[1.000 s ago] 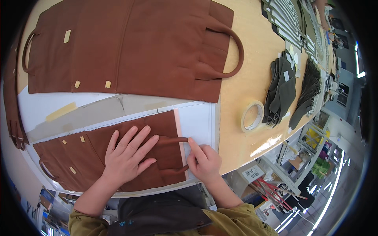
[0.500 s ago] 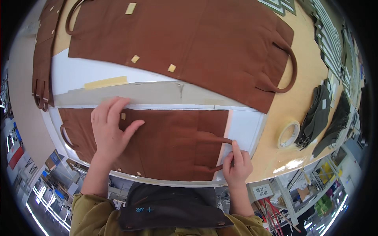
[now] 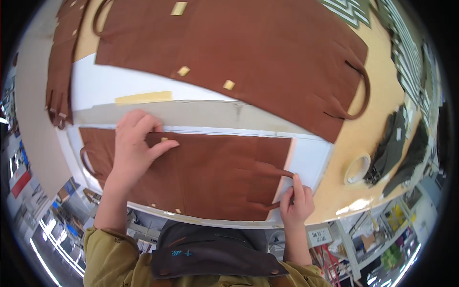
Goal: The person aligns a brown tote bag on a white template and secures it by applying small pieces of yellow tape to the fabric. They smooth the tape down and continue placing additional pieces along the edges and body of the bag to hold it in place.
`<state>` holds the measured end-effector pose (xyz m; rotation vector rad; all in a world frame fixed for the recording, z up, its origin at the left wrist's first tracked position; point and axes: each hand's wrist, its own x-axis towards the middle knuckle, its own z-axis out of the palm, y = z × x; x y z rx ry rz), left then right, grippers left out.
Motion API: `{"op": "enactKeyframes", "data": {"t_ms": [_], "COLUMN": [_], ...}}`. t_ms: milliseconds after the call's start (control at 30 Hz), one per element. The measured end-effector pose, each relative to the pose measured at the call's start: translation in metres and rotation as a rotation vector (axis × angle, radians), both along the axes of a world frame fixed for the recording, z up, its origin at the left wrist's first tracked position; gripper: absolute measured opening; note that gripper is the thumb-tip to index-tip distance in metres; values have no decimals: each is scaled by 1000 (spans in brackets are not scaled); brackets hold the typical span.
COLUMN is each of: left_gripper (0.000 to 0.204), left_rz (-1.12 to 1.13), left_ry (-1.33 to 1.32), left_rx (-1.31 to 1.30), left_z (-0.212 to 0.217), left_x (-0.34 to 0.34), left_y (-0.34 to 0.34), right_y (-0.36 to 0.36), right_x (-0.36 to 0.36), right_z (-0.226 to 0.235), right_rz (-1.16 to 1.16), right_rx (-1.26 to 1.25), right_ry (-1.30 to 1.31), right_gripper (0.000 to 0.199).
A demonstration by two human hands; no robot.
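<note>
Smaller brown panel [image 3: 215, 177]: lies flat on a white sheet [image 3: 311, 158] at the near side of the tabletop [image 3: 334, 192], long side roughly left to right. Small pale tape patches near its long edges. Left-end handle [image 3: 85, 162] loops out past the panel's end; right-end handle [image 3: 282, 173] extends over the pinkish strip [image 3: 285, 162] there.

Right hand [image 3: 297, 203]: curled, index finger and thumb pinching the right-end handle, its outer bend covered. Left hand [image 3: 131, 146]: over the left part of the panel's far edge, thumb held apart from bent fingers; nothing gripped. Fingertip contact: cannot tell.

Beyond the panel: grey strip [image 3: 205, 112], then a yellow tape strip [image 3: 143, 98] on white. Larger brown panel [image 3: 229, 48] lies farther off, slanted, handled at both ends. Narrow brown piece [image 3: 62, 67] at far left. To the right: tape roll [image 3: 352, 180], beside it dark pieces [image 3: 386, 143]; striped pieces [image 3: 406, 62] farther back.
</note>
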<state>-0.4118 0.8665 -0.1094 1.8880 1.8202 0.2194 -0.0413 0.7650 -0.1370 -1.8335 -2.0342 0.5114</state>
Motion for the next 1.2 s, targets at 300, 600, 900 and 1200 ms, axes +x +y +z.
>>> {"op": "enactKeyframes", "data": {"t_ms": [300,600,900,1200], "left_gripper": [38,36,34,51], "left_rz": [128,156,109,-440], "left_ry": [-99,-151,-107,62], "left_rx": [-2,-4,58,230], "left_z": [-10,-10,-13,-8], "left_x": [3,3,1,75], "left_y": [-7,-7,-13,-27], "right_y": [-1,0,0,0], "right_x": [1,-1,2,1], "right_z": [-3,-2,-3,-3], "right_rz": [-22,-12,-2,11], "right_rx": [33,26,46,48], "right_ry": [-15,-1,-34,-50], "right_gripper": [59,57,55,56]}}
